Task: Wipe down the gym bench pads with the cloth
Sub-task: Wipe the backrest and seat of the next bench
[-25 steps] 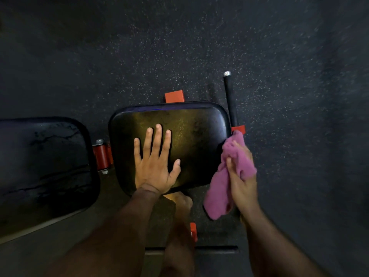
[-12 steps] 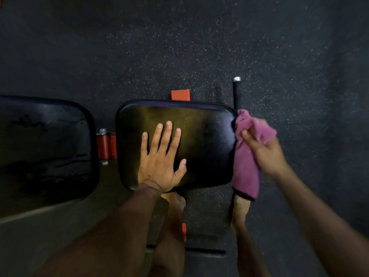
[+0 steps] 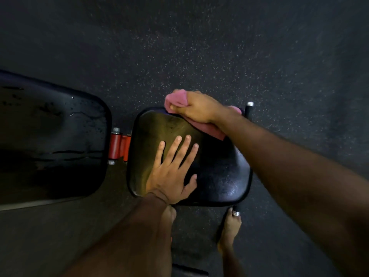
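1. Seat pad (image 3: 219,176), black and square, sits in front of the person, with the larger back pad (image 3: 50,140) off to its left.
2. Their right hand (image 3: 196,108) clutches the pink cloth (image 3: 207,126), bunched in curled fingers, pressing it on the pad's far edge.
3. Their left hand (image 3: 171,174) lies flat on the near half, fingers straight and spread.
4. A red hinge bracket (image 3: 117,144) joins the two pads.
5. Bare feet stand on the speckled floor (image 3: 239,47) below the pad.

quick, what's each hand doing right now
Left hand: open, fingers straight, flat on the seat pad.
Right hand: closed on the pink cloth at the pad's far edge.
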Demonstrator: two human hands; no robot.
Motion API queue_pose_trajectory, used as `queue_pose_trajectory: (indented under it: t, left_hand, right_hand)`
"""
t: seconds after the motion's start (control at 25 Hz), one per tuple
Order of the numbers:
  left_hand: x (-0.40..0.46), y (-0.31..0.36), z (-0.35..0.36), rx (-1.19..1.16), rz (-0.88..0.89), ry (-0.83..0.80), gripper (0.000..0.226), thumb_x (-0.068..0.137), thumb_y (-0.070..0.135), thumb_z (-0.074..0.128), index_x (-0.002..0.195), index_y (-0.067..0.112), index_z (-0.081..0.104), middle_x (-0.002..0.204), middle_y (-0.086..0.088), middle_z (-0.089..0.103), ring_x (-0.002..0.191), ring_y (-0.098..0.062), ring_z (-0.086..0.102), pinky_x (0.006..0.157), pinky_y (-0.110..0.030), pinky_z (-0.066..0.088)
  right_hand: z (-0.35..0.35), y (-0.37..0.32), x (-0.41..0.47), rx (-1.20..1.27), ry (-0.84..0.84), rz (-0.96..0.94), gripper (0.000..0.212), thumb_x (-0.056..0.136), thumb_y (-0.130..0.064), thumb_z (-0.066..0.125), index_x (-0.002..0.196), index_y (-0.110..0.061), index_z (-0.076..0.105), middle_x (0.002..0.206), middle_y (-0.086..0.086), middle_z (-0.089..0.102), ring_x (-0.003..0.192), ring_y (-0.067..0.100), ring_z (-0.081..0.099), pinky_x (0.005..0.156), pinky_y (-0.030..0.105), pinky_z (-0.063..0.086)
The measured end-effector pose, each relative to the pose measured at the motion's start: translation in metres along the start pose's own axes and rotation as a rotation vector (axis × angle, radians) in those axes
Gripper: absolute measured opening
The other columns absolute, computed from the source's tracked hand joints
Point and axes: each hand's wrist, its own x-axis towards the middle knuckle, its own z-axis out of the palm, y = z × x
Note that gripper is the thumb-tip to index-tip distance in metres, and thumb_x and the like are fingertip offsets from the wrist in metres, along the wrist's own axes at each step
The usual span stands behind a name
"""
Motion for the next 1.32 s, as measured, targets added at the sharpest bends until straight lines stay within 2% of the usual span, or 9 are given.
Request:
queue_pose_trajectory:
  t: [0.2,0.32,0.44,0.6,0.76,0.96,1.08,1.16,1.32]
  left_hand:
    - [0.0,-0.001,0.001,-0.01,-0.008,0.004,0.084,0.089,0.051,0.052,0.163,0.019,0.031,0.173,-0.007,0.019,0.159,-0.028,0.019,0.126,-0.061,0.015]
    - [0.001,0.002,0.003,-0.013,0.0,0.024,0.085,0.088,0.05,0.051,0.164,0.019,0.03,0.173,-0.007,0.018,0.159,-0.028,0.02,0.126,-0.061,0.015]
    - [0.001,-0.002,0.003,-0.016,-0.004,0.03,0.084,0.088,0.049,0.05,0.164,0.018,0.03,0.172,-0.008,0.019,0.159,-0.028,0.02,0.126,-0.061,0.015]
    - [-0.001,0.0,0.001,-0.024,-0.008,0.032,0.083,0.088,0.05,0.051,0.163,0.018,0.033,0.172,-0.008,0.02,0.158,-0.028,0.022,0.126,-0.061,0.016]
    - [-0.001,0.0,0.001,-0.039,-0.013,0.021,0.084,0.089,0.051,0.054,0.163,0.019,0.032,0.173,-0.007,0.02,0.159,-0.027,0.021,0.125,-0.06,0.017]
    - [-0.001,0.0,0.001,-0.045,-0.011,0.017,0.084,0.091,0.05,0.056,0.164,0.019,0.03,0.173,-0.008,0.019,0.16,-0.027,0.016,0.125,-0.06,0.016]
    - [0.0,-0.001,0.001,-0.059,-0.014,0.003,0.083,0.092,0.049,0.055,0.164,0.021,0.027,0.173,-0.008,0.019,0.16,-0.027,0.014,0.126,-0.061,0.014]
    - [0.0,-0.002,0.003,-0.089,-0.01,0.008,0.082,0.091,0.047,0.056,0.162,0.021,0.026,0.171,-0.008,0.023,0.16,-0.026,0.014,0.126,-0.061,0.015]
    - [-0.001,-0.002,0.005,-0.059,0.001,-0.032,0.082,0.092,0.049,0.053,0.164,0.021,0.026,0.173,-0.007,0.017,0.161,-0.025,0.01,0.127,-0.059,0.01]
  right_hand:
    - [-0.01,0.043,-0.067,-0.025,0.105,-0.016,0.034,0.099,-0.053,0.06,0.12,-0.026,0.062,0.107,-0.016,0.064,0.092,0.005,0.057,0.086,0.029,0.046]
    - [-0.018,0.08,-0.126,0.123,0.133,0.203,0.043,0.093,-0.062,0.062,0.118,-0.027,0.066,0.107,-0.013,0.07,0.095,0.01,0.066,0.093,0.038,0.054]
    - [-0.013,0.071,-0.096,0.22,0.168,0.366,0.041,0.091,-0.06,0.066,0.118,-0.029,0.069,0.115,-0.004,0.071,0.104,0.016,0.066,0.102,0.04,0.052]
    - [-0.001,0.027,-0.017,0.155,-0.062,0.202,0.033,0.097,-0.045,0.065,0.118,-0.021,0.07,0.116,-0.001,0.069,0.107,0.019,0.063,0.097,0.033,0.049]
    - [-0.027,0.04,-0.008,0.271,0.064,0.259,0.023,0.097,-0.038,0.069,0.112,-0.022,0.072,0.114,-0.004,0.071,0.103,0.011,0.064,0.083,0.012,0.048]
    - [0.006,0.011,0.034,0.127,-0.132,0.109,0.053,0.082,-0.077,0.061,0.112,-0.034,0.071,0.114,-0.007,0.072,0.108,0.016,0.067,0.103,0.044,0.05]
    - [0.027,-0.036,0.08,0.07,-0.14,0.017,0.033,0.089,-0.056,0.069,0.113,-0.033,0.071,0.114,-0.008,0.071,0.105,0.015,0.065,0.1,0.041,0.051]
    - [0.036,-0.065,0.106,-0.018,-0.226,-0.019,0.038,0.081,-0.058,0.074,0.113,-0.038,0.066,0.11,-0.014,0.068,0.102,0.013,0.064,0.096,0.04,0.05]
    - [0.028,-0.047,0.097,0.056,-0.225,-0.054,0.029,0.086,-0.046,0.078,0.106,-0.028,0.07,0.103,-0.008,0.072,0.097,0.014,0.068,0.094,0.04,0.052]
